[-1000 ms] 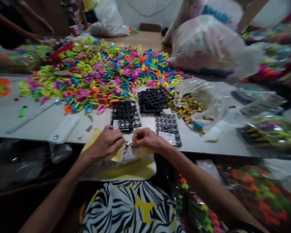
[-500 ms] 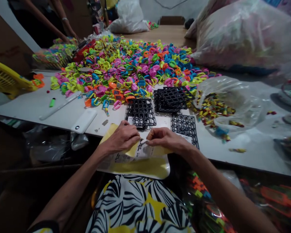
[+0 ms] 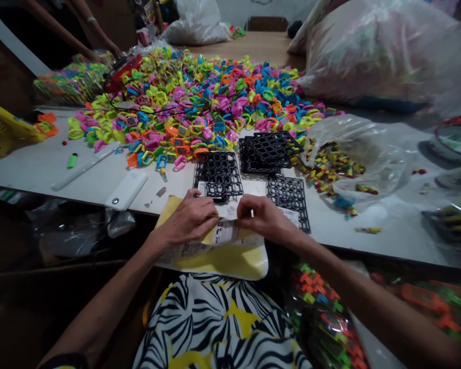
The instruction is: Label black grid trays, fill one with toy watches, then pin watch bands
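My left hand is closed on a sheet of printed white labels with yellow backing, which hangs over the table's front edge. With thumb and forefinger, my right hand pinches a small white label stretching between both hands. Whether the label is fully off the sheet I cannot tell. Just beyond my fingers lies a black plastic grid, with a white label near its lower left corner. A stack of black grids is behind it. To the right, another grid bears a white label.
Many bright toy watches are heaped across the table. An open clear bag holds small red-and-yellow pieces. A white power bank and a green lighter lie left. Another person's arms reach in at far left.
My right hand has drawn slightly away from the left, and more of the white label shows between them. The whole view has shifted a little.
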Demonstrator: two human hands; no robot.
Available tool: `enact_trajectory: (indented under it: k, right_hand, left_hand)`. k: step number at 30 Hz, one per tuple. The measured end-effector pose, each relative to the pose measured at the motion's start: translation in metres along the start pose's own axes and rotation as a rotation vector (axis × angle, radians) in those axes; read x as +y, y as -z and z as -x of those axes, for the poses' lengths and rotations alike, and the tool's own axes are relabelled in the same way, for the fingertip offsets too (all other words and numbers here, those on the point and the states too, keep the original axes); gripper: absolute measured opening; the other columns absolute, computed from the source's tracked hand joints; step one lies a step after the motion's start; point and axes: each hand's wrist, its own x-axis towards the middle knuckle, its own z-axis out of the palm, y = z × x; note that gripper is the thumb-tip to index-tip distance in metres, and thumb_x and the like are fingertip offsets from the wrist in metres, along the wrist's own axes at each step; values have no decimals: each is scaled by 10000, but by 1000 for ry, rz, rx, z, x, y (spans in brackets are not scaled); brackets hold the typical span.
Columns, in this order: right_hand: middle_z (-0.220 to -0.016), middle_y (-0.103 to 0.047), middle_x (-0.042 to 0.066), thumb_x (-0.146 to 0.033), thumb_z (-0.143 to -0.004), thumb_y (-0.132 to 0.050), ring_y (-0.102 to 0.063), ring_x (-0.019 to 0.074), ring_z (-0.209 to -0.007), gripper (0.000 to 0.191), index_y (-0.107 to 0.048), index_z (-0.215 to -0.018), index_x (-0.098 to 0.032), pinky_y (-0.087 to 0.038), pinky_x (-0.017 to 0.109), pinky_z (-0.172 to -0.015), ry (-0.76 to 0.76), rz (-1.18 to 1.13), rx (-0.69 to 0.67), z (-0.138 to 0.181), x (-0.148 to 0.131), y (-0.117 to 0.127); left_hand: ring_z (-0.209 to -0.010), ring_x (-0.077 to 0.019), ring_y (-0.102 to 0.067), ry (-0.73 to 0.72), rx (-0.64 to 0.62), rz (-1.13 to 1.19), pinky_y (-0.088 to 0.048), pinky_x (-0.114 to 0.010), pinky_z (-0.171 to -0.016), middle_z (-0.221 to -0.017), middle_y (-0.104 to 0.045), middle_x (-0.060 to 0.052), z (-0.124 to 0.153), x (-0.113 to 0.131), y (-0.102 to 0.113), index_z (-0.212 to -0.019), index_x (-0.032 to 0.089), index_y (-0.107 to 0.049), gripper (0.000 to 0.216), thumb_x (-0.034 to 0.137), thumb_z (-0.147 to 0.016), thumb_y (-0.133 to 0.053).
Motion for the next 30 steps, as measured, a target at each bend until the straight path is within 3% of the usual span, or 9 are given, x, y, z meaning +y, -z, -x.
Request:
enact_trajectory:
  k: [3,6,8,13,16,20,26,30]
  right_hand:
    - [-748,-576,34,-113,-788,-557,-474,155,-705,157,-576,-649,-184,-346,291,-631,303,544,336,11,-9,-16]
    - [-802,-599,56,-105,-865,-465,-449,171,-704,208,-601,-738,-198,-322,307,-628,499,792,442,20,-9,-33]
    - [-802,-598,65,-87,-876,-435,-450,171,-693,228,-606,-770,-193,-323,298,-616,509,853,492,23,-5,-42]
    - [-809,-594,70,-58,-858,-445,-529,151,-721,214,-603,-784,-181,-352,241,-586,394,759,651,20,5,-50]
    - [-832,-613,67,-74,-859,-448,-568,151,-741,216,-619,-825,-203,-393,232,-595,405,693,671,21,9,-50]
    - [-932,-644,85,-77,-858,-462,-601,175,-826,231,-636,-904,-220,-466,266,-692,561,703,623,26,14,-54]
    - [-968,-646,101,-31,-823,-514,-610,203,-911,282,-618,-1004,-220,-507,297,-739,684,663,641,27,18,-59]
    - [-901,-643,108,-13,-801,-540,-615,205,-874,256,-611,-991,-169,-518,310,-740,719,620,698,25,19,-65]
  left_hand:
    - [-671,-123,-487,130,-9,124,-325,-316,-789,-690,-554,0,-4,-7,-5,-716,151,-560,285,264,-906,-381]
    - [-607,-110,-465,281,-56,337,-330,-247,-616,-616,-518,19,-7,-14,-11,-655,149,-548,301,279,-888,-408]
    - [-579,-103,-444,347,-81,417,-307,-229,-556,-585,-489,26,-8,-16,-14,-625,148,-540,293,266,-869,-427]
    - [-587,-100,-447,366,-2,381,-302,-233,-570,-596,-488,20,-6,-10,-14,-624,144,-533,285,252,-864,-422]
    - [-583,-101,-445,383,10,429,-307,-234,-562,-607,-491,18,-4,-6,-9,-630,148,-527,315,306,-874,-406]
    - [-553,-101,-398,423,-129,500,-286,-227,-516,-564,-446,23,-14,-7,-1,-599,153,-510,423,415,-885,-341]
    - [-508,-81,-320,251,-456,771,-243,-215,-472,-533,-361,42,-42,-16,2,-593,135,-523,312,382,-775,-464]
    - [-489,-73,-241,263,-464,838,-196,-225,-459,-508,-283,54,-46,-16,0,-510,151,-432,277,310,-735,-458]
